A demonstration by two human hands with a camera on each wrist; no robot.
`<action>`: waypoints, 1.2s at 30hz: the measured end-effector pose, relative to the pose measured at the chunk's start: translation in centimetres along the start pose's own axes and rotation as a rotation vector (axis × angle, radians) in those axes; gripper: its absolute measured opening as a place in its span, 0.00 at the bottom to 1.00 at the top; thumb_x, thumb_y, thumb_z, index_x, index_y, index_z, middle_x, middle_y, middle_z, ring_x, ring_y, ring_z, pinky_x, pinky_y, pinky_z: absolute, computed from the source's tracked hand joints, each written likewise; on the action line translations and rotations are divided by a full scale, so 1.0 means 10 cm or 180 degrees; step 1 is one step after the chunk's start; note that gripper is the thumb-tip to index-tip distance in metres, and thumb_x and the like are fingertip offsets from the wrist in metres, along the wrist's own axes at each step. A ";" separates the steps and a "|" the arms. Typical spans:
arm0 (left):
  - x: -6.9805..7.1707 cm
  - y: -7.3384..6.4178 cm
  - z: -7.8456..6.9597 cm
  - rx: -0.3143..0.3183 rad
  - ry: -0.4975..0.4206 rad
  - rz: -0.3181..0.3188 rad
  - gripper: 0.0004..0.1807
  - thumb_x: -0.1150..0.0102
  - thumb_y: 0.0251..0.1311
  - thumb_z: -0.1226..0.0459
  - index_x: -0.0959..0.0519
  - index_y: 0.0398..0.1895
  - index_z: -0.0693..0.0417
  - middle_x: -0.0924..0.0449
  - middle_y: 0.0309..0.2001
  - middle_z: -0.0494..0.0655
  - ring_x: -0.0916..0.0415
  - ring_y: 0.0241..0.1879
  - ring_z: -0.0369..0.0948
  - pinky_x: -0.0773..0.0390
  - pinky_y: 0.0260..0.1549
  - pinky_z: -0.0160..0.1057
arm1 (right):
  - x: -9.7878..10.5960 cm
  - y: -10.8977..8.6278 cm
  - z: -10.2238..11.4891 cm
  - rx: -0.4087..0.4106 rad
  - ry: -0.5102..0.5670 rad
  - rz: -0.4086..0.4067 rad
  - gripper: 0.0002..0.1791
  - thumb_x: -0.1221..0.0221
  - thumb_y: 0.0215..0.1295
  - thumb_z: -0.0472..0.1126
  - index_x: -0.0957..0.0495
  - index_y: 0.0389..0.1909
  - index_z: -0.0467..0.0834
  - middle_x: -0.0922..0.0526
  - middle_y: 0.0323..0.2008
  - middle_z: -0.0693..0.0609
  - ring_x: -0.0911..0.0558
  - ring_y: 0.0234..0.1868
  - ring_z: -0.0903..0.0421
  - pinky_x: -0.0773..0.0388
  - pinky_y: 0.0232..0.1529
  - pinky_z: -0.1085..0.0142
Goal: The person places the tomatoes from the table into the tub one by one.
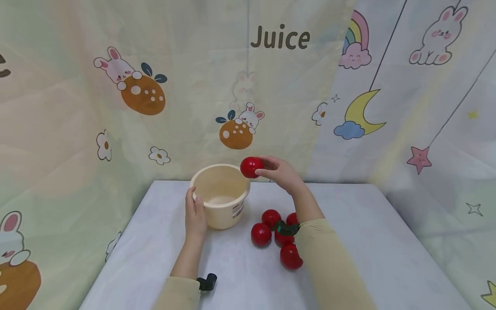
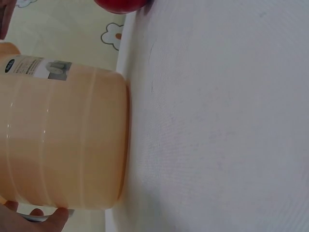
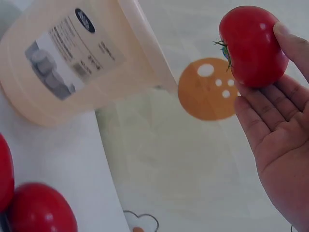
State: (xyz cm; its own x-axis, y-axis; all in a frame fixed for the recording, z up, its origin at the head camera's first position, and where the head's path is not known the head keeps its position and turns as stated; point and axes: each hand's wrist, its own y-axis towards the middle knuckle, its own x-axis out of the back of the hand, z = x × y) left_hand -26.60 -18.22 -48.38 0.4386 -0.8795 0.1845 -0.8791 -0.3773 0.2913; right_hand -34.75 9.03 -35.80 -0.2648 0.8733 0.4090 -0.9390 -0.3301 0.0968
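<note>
In the head view my left hand point(image 1: 195, 217) holds the near left side of a cream plastic bucket point(image 1: 222, 215), its fingers up at the rim. The bucket stands upright on the table, and its visible inside is bare. My right hand point(image 1: 280, 172) pinches a red tomato point(image 1: 251, 167) between thumb and fingers, at the height of the bucket's right rim. A green stem shows on this tomato point(image 3: 253, 46) in the right wrist view. The left wrist view has the bucket wall point(image 2: 63, 135) close up, with left fingertips point(image 2: 59, 217) against it.
Several more red tomatoes point(image 1: 261, 234) lie on the white table point(image 1: 240, 275) right of the bucket, partly hidden by my right forearm and its dark wrist strap point(image 1: 287, 228). A printed cloth point(image 1: 193, 86) hangs behind the table's far edge.
</note>
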 end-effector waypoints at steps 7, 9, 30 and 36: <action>-0.01 0.01 0.01 -0.0077 0.0016 -0.0085 0.27 0.69 0.75 0.45 0.45 0.74 0.36 0.46 0.77 0.45 0.48 0.76 0.47 0.47 0.74 0.55 | -0.22 0.16 0.10 0.0064 -0.0054 0.0110 0.32 0.29 0.53 0.57 0.25 0.62 0.63 0.19 0.57 0.59 0.24 0.62 0.53 0.26 0.62 0.43; 0.00 0.01 0.01 -0.0061 0.0033 -0.0090 0.27 0.69 0.75 0.46 0.45 0.74 0.36 0.46 0.77 0.45 0.48 0.77 0.47 0.48 0.75 0.55 | -0.30 0.20 0.12 0.0050 -0.0121 0.0103 0.32 0.29 0.53 0.57 0.25 0.61 0.63 0.19 0.56 0.59 0.23 0.61 0.53 0.25 0.61 0.44; -0.04 0.02 0.03 0.0186 0.0080 -0.0050 0.27 0.70 0.73 0.41 0.47 0.73 0.28 0.45 0.76 0.37 0.47 0.76 0.43 0.44 0.73 0.58 | -0.89 0.45 0.18 0.0016 -0.1145 0.0610 0.30 0.30 0.56 0.55 0.23 0.61 0.59 0.19 0.55 0.57 0.23 0.58 0.54 0.19 0.54 0.57; -0.04 0.01 0.00 0.0238 0.0105 -0.0049 0.27 0.70 0.73 0.40 0.47 0.73 0.26 0.46 0.77 0.36 0.49 0.77 0.43 0.44 0.73 0.59 | -0.97 0.47 0.23 0.0035 -0.1603 0.0702 0.30 0.31 0.56 0.55 0.24 0.62 0.58 0.19 0.57 0.57 0.24 0.58 0.54 0.21 0.56 0.58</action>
State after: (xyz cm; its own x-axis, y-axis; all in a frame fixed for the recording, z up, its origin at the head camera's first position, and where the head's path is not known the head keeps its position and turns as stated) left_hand -26.89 -17.97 -48.45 0.4571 -0.8639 0.2117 -0.8831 -0.4124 0.2238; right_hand -36.06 -1.80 -37.24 -0.3147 0.5043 0.8041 -0.8701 -0.4919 -0.0320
